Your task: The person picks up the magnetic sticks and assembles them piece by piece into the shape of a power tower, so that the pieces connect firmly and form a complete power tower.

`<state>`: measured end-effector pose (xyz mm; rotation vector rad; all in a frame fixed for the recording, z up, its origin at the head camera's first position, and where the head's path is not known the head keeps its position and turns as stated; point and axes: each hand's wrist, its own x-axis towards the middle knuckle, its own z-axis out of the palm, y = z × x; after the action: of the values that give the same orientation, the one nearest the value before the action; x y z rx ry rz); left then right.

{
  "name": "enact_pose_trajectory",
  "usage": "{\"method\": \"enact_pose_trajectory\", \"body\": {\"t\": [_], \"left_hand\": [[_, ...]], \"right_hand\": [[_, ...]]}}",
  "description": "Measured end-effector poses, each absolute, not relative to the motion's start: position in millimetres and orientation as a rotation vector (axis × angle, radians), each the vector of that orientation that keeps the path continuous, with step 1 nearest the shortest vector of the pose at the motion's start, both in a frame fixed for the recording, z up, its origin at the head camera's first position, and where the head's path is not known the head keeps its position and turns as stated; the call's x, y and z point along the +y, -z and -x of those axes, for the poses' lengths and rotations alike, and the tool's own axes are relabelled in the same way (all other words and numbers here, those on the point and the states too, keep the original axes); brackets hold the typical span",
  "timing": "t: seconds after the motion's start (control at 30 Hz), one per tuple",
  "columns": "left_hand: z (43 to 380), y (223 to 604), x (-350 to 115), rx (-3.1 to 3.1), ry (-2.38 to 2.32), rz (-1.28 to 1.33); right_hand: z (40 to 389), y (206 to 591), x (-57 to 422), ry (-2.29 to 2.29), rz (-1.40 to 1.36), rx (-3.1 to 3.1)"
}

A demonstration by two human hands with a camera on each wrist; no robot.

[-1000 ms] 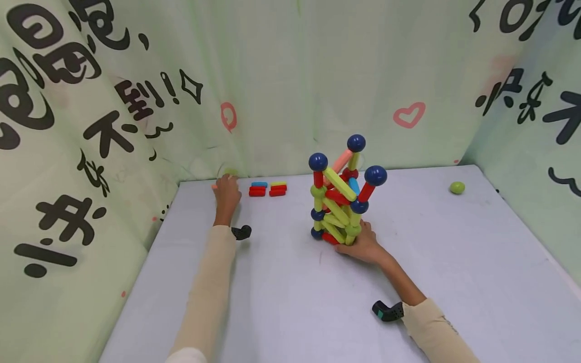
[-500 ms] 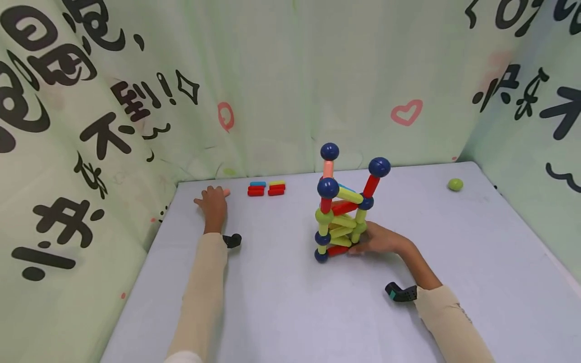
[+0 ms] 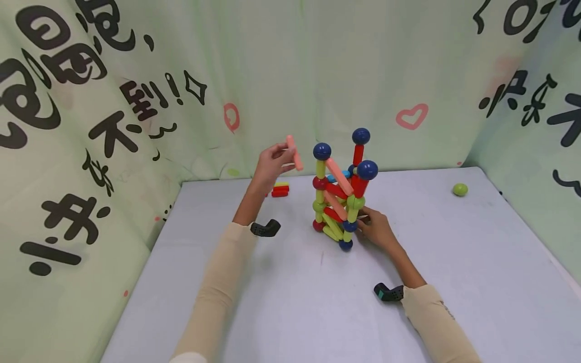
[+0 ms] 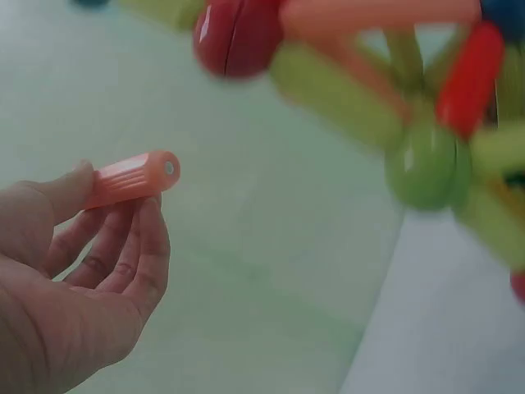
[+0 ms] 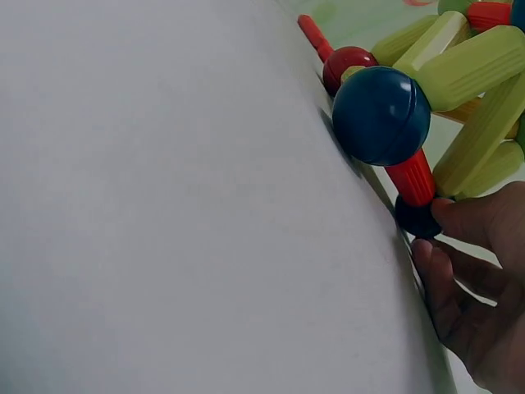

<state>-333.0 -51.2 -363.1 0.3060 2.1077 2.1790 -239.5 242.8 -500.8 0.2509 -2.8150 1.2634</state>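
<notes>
Raised over the back of the table, my left hand pinches a salmon-pink magnetic building stick between thumb and fingertips. In the left wrist view the stick's round end points away from the palm. Just to its right stands a magnetic stick-and-ball tower of yellow-green, red, salmon and blue sticks, topped with large dark blue balls. My right hand holds the tower low on its right side. In the right wrist view its thumb and fingers grip a dark blue base ball close to the tabletop.
Loose red and yellow-green sticks lie at the back edge, partly hidden by my left hand. A green ball sits at the back right of the white table. A printed curtain hangs right behind.
My left hand has picked up the salmon stick from the back left and carried it up and right towards the tower. The tower has been turned, with my right hand staying at its base.
</notes>
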Motion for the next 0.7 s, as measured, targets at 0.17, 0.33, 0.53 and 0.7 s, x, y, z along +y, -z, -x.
{"method": "enact_pose_trajectory", "body": {"t": [0.17, 0.33, 0.53, 0.7], "left_hand": [[326, 346, -19, 1.991, -2.108, -0.466], [322, 344, -9, 1.997, -1.986, -0.543], [321, 343, -1, 1.996, -1.880, -0.655], [325, 342, 4, 1.949, -1.812, -0.681]], "right_hand": [[235, 499, 242, -1.334, -0.234, -2.821], [233, 496, 243, -1.408, -0.245, -2.845], [230, 496, 245, -1.422, -0.259, -2.847], [228, 497, 245, -1.422, -0.259, -2.843]]}}
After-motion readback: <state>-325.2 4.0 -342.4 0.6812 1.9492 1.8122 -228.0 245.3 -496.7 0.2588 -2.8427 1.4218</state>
